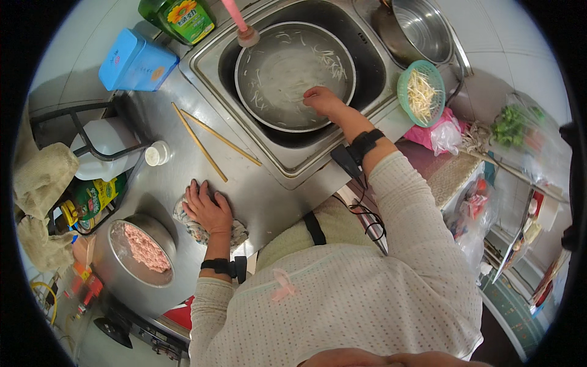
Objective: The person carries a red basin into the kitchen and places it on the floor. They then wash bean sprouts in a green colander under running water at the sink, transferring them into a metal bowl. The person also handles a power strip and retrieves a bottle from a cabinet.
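A large round metal basin [293, 59] of water stands in the sink [376, 78], with thin pale strips, seemingly bean sprouts, floating in it. Over its near right part is my right hand [323, 102], fingers bent together at the water; whether they pinch something is too small to tell. My left hand [208, 206] rests with spread fingers on a patterned cloth [238, 233] on the steel counter. Two wooden chopsticks [200, 142] lie apart beyond that hand. At the sink's right edge, a green plastic basket [401, 91] holds bean sprouts [421, 94].
A metal pot [172, 238] with minced meat [144, 247] stands left of my left hand. A blue container [133, 62], green detergent bottle [185, 20] and white cap [157, 153] are at the left. A pink hose [235, 16] reaches the basin's rim; another metal pot [412, 32] stands right.
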Motion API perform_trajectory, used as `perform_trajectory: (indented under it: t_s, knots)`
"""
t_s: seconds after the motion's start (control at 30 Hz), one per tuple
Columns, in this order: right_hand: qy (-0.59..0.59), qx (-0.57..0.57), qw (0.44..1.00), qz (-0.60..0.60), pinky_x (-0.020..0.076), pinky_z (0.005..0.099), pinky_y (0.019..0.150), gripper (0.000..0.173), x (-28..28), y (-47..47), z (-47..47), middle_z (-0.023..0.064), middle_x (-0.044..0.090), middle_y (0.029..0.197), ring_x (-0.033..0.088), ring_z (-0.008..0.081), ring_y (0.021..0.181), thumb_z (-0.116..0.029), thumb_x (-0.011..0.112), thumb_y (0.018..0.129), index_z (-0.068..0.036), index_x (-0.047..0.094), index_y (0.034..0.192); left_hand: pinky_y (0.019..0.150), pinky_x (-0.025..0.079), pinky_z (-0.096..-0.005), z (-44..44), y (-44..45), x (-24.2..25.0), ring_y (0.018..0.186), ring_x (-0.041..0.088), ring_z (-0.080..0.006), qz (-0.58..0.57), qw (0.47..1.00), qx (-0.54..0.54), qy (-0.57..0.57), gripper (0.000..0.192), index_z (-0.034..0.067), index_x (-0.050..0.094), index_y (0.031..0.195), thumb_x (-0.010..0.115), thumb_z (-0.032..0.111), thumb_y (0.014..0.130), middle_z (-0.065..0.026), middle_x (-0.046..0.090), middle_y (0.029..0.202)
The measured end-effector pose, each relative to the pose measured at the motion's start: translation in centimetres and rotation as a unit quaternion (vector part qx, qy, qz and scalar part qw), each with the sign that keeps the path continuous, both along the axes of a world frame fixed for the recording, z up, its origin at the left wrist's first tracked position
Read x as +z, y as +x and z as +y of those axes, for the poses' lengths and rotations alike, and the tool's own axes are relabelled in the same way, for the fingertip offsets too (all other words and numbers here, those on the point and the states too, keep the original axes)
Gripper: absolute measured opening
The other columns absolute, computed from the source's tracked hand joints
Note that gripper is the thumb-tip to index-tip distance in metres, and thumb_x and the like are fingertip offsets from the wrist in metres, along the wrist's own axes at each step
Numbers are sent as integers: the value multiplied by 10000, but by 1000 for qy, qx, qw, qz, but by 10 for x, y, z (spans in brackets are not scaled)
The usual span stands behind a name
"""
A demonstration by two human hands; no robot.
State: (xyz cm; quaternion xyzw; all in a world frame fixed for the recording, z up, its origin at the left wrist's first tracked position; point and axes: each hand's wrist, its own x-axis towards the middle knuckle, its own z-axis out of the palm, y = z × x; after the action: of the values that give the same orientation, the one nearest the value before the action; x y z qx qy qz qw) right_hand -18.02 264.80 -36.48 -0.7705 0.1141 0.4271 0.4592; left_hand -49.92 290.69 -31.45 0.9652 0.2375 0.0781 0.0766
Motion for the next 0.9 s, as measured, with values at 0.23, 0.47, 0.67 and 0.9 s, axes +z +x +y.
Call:
perform_trajectory:
  t_s: [0.23, 0.47, 0.67, 0.9]
  knots:
    - [6, -49, 981, 186, 435, 555, 923, 382, -58, 14, 42, 122, 583, 1081, 570, 307, 997, -401, 581, 895, -74, 589, 1093, 1113, 135, -566, 0, 2, 3, 1350, 342, -337, 18, 1000, 14, -10, 414, 102, 547, 1228, 543, 228, 834, -114, 438, 1420]
    - [131, -174, 933, 286, 508, 497, 894, 282, -85, 15, 69, 106, 607, 1028, 608, 282, 953, -317, 591, 923, -82, 584, 1079, 1120, 134, -559, 1, 2, 1, 1350, 345, -337, 29, 999, 29, -17, 402, 106, 562, 1207, 552, 226, 823, -114, 447, 1408]
    - [225, -160, 925, 260, 562, 414, 793, 238, -81, 21, 88, 114, 642, 979, 645, 240, 853, -190, 594, 912, -47, 553, 1098, 1123, 131, -556, 0, 3, 3, 1354, 344, -342, 26, 999, 31, -21, 404, 103, 561, 1210, 553, 225, 825, -119, 450, 1405]
    - [172, -156, 952, 199, 568, 417, 703, 120, -76, 25, 91, 119, 637, 911, 643, 243, 749, -136, 559, 909, -26, 561, 956, 1123, 130, -556, 0, 4, 4, 1356, 343, -344, 26, 999, 32, -23, 398, 90, 560, 1208, 541, 218, 831, -135, 446, 1407]
